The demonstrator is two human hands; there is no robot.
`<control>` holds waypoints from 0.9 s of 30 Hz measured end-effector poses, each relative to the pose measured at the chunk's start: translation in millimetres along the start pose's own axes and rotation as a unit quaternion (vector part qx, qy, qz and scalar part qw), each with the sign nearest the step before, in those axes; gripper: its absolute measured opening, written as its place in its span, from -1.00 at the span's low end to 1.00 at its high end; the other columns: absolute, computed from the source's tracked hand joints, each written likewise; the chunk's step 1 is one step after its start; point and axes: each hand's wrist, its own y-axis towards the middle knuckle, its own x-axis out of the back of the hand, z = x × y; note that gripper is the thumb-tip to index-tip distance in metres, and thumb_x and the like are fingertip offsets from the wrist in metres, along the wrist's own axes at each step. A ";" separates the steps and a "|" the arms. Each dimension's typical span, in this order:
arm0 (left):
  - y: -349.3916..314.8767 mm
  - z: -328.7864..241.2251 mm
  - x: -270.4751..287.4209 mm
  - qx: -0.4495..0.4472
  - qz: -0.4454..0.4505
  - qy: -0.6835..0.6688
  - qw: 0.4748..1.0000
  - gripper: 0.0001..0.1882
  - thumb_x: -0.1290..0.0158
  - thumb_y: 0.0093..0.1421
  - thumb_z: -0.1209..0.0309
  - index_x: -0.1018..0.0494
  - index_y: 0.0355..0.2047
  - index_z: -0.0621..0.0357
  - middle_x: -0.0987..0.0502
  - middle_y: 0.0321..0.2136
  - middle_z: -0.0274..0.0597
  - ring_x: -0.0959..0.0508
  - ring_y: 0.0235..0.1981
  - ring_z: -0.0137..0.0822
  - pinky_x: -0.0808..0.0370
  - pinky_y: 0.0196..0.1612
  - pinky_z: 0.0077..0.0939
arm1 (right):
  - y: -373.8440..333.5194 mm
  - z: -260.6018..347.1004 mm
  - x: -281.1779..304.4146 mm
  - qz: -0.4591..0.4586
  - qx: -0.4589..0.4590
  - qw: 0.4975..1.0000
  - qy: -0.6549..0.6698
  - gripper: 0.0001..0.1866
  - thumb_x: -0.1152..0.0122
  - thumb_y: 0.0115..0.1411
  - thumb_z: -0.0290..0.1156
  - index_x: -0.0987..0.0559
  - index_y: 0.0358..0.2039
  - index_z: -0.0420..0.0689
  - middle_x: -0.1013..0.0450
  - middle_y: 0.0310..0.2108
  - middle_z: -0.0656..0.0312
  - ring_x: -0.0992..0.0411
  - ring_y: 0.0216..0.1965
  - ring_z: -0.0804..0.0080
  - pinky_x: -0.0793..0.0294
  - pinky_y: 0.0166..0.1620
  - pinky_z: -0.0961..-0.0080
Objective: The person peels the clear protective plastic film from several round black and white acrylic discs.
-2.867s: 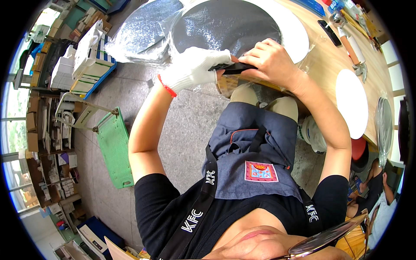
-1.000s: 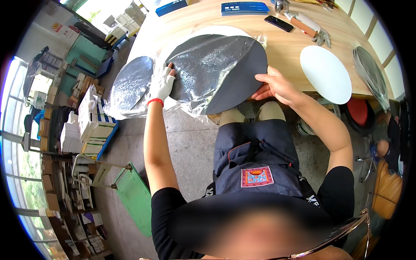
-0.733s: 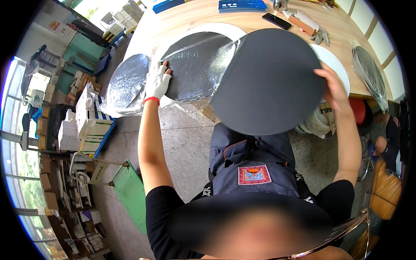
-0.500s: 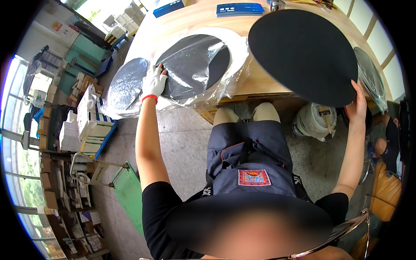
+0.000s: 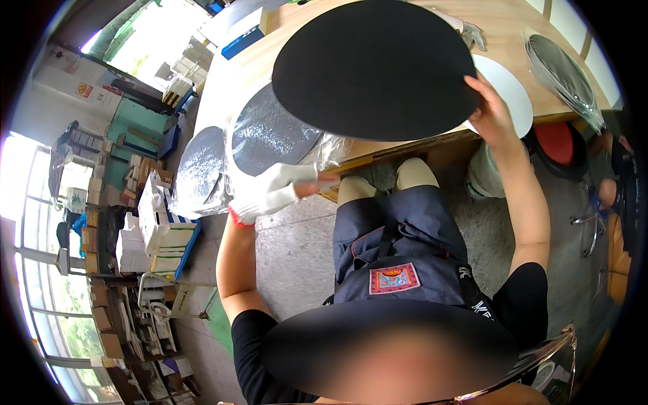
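My right hand (image 5: 491, 102) grips the near right rim of a large black round disc (image 5: 374, 67), held tilted above the wooden table (image 5: 513, 30). My left hand (image 5: 280, 190), in a white glove with bare fingertips, hovers below the table's front edge, next to crinkled clear plastic wrap (image 5: 334, 147). It holds nothing that I can make out. A grey disc in plastic (image 5: 273, 136) lies on the table just beyond the left hand, partly under the black disc. A white round disc (image 5: 507, 91) lies behind my right hand.
Another plastic-wrapped grey disc (image 5: 201, 169) hangs off the table's left end. More wrapped discs (image 5: 563, 67) lie at the far right. A red stool (image 5: 557, 143) and a pale bucket (image 5: 482, 177) stand under the table. Stacked white boxes (image 5: 158, 226) sit on the floor at left.
My right hand has pulled the black disc out of its plastic wrap and lifted it up to the right. My left hand has left the wrapped disc and dropped toward the table edge.
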 end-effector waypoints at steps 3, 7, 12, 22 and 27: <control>-18.2 -15.9 13.5 -0.056 -0.088 -0.072 0.992 -0.29 0.00 0.13 -0.18 -0.61 -0.30 0.40 -0.65 -0.37 0.06 -0.65 -0.28 -0.11 -0.54 -0.18 -0.39 | 9.0 -19.7 -4.2 0.034 -0.011 0.999 -0.020 -0.57 0.01 0.34 -0.39 -0.36 0.21 -0.11 -0.46 -0.39 0.49 -0.19 -0.62 0.85 -0.05 -0.61 0.82; -34.2 10.4 27.5 -0.240 -0.499 -0.095 0.827 -0.42 0.05 0.32 -0.08 -0.46 -0.31 0.33 -0.56 -0.24 0.04 -0.55 -0.22 -0.20 -0.43 -0.08 -0.33 | 25.3 -32.5 -55.0 0.057 -0.038 0.997 -0.030 -0.56 -0.03 0.33 -0.37 -0.37 0.22 -0.02 -0.45 -0.33 0.51 -0.21 -0.60 0.83 -0.12 -0.57 0.79; -18.9 2.3 52.3 -0.137 -0.585 0.040 0.799 -0.55 0.20 0.43 0.21 -0.45 -0.05 0.42 -0.56 -0.11 0.15 -0.55 -0.02 -0.09 -0.40 0.14 -0.20 | 65.1 -55.6 -114.5 0.145 -0.062 0.986 -0.058 -0.56 -0.08 0.30 -0.35 -0.39 0.19 0.02 -0.45 -0.34 0.42 -0.32 -0.59 0.69 -0.31 -0.50 0.66; 38.8 -36.7 -102.2 -0.375 -0.187 0.252 0.872 -0.70 -0.30 -0.06 0.42 -0.38 -0.39 0.10 -0.55 -0.17 -0.07 -0.56 -0.19 -0.03 -0.52 -0.07 -0.06 | -1.7 -21.0 -17.6 -0.015 0.145 0.985 -0.094 -0.56 -0.02 0.32 -0.33 -0.34 0.20 -0.06 -0.51 -0.17 0.32 -0.48 -0.52 0.60 -0.44 -0.55 0.61; 87.3 -21.9 -140.0 -0.461 -0.218 0.140 0.849 -0.63 -0.23 -0.12 0.40 -0.52 -0.23 0.13 -0.53 -0.14 -0.03 -0.53 -0.18 0.03 -0.48 -0.08 -0.02 | -72.0 -3.1 61.8 -0.163 0.101 0.968 -0.163 -0.49 0.00 0.32 -0.35 -0.30 0.28 -0.10 -0.53 -0.18 0.33 -0.48 -0.50 0.69 -0.34 -0.67 0.71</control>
